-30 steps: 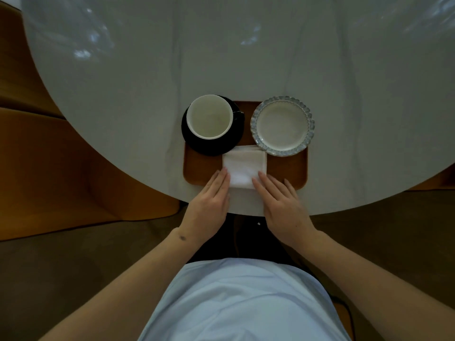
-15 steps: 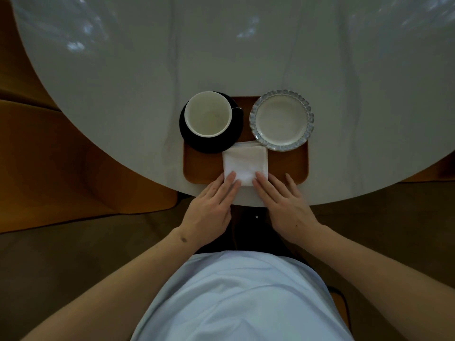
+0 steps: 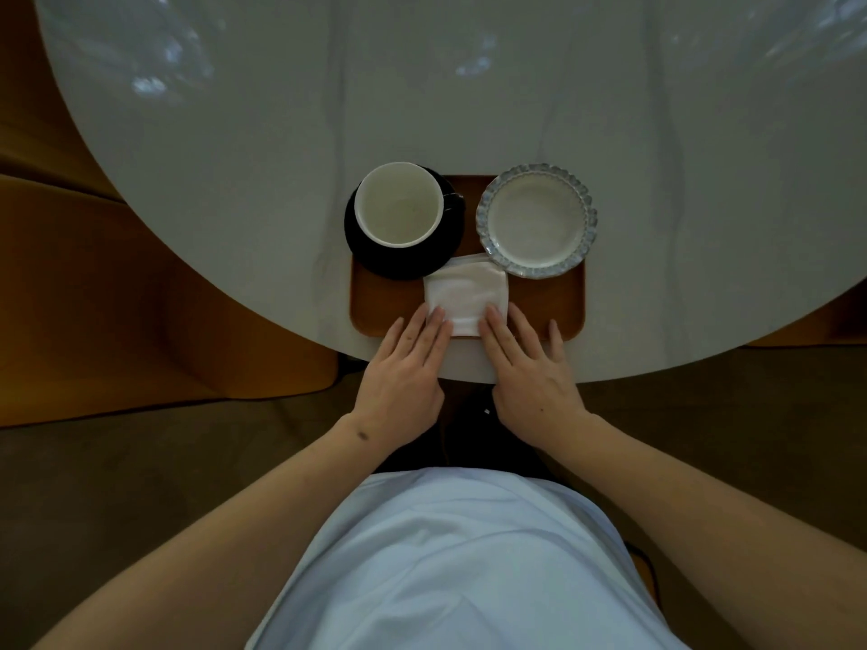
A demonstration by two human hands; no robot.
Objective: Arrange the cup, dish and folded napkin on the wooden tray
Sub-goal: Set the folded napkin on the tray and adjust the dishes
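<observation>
The wooden tray (image 3: 549, 307) sits at the near edge of the round pale bench (image 3: 281, 133). On its far left stands the white cup (image 3: 399, 205), upright and empty, on a black saucer (image 3: 370, 253) that overhangs the tray's left rim. On the far right lies the dish (image 3: 537, 221), its scalloped rim bluish. The folded napkin (image 3: 464, 293) lies on the tray between and in front of them; its far right corner appears to reach the dish's rim, though contact cannot be confirmed in this dim light. The left hand (image 3: 403, 372) lies flat, fingers extended and together, fingertips on the napkin's near left corner. The right hand (image 3: 530, 372) lies flat likewise, fingers slightly spread, fingertips on the near right corner. Neither hand grips anything.
</observation>
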